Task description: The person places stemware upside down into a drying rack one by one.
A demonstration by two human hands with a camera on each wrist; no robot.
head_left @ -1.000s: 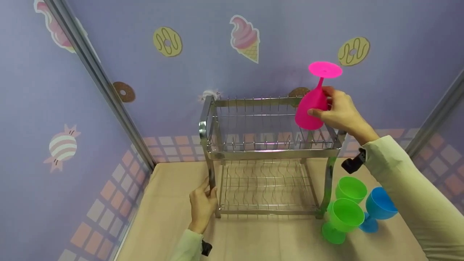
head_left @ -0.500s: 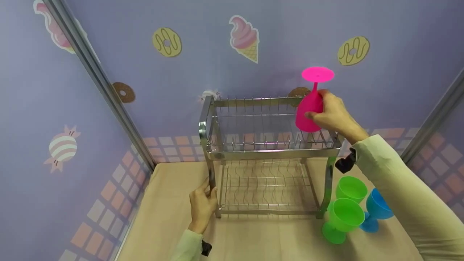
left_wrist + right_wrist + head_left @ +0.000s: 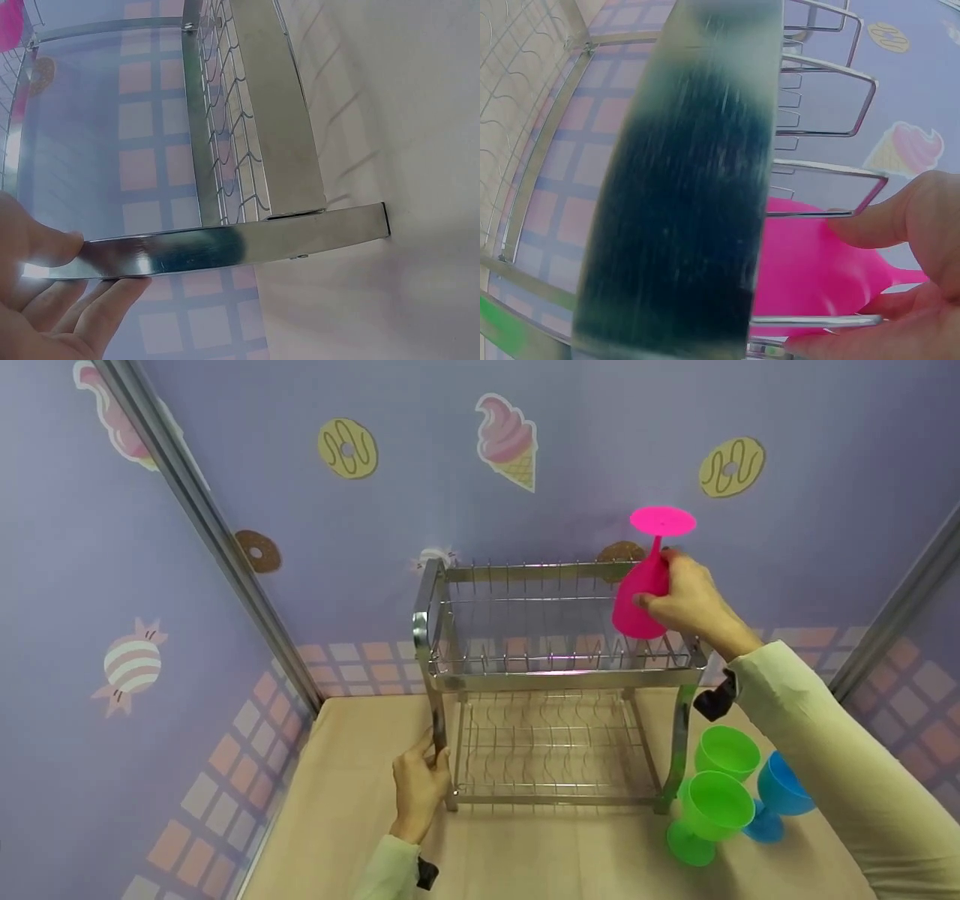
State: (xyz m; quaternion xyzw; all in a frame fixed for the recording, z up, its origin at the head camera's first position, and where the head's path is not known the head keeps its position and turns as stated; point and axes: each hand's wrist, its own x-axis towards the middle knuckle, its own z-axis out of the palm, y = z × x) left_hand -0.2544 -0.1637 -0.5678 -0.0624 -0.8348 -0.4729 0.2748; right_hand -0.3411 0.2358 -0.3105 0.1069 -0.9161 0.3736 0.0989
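Note:
A pink goblet (image 3: 639, 604), turned upside down with its foot up, is at the right end of the upper tier of a metal dish rack (image 3: 562, 681). My right hand (image 3: 694, 596) grips its bowl, thumb in front; in the right wrist view the pink bowl (image 3: 810, 262) lies behind the rack's wire prongs. Whether its rim touches the tier's wires I cannot tell. Low on the rack's left side, my left hand (image 3: 420, 787) holds the upright leg. The left wrist view shows the thumb and fingers around that metal leg (image 3: 172, 251).
Two green goblets (image 3: 718, 806) and a blue goblet (image 3: 784, 787) stand on the table right of the rack, partly under my right forearm. The lower wire tier (image 3: 555, 742) lies between the legs. A patterned wall (image 3: 420, 495) rises close behind.
My right hand has lowered the pink goblet a little and shifted it slightly left, into the upper tier's right end. The left hand stays on the leg.

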